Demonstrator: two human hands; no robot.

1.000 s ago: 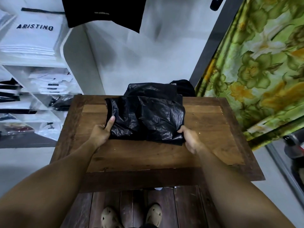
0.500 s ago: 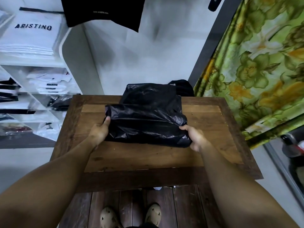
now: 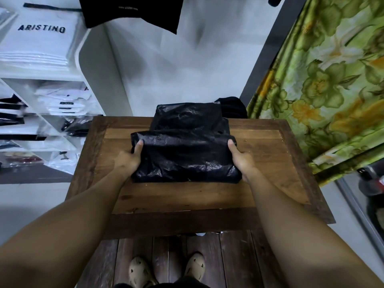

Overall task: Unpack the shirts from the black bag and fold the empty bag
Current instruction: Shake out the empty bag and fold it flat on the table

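- Black bag [image 3: 185,156]: folded bundle lying on wooden table [image 3: 266,163].
- Left hand [image 3: 129,161]: grips bundle's left edge, thumb on top.
- Right hand [image 3: 242,159]: grips right edge likewise.

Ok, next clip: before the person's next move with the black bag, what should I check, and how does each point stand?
1. Left hand grip on the black bag's left edge, thumb on top: ok.
2. Right hand grip on its right edge, thumb on top: ok.
3. Bag resting on the wooden table: ok.
4. Bag emptied of shirts: cannot tell; it looks bulky and nothing inside shows.
5. Black bundle behind it, part of the bag or separate: cannot tell.
6. Bare tabletop in front of the bag: ok.
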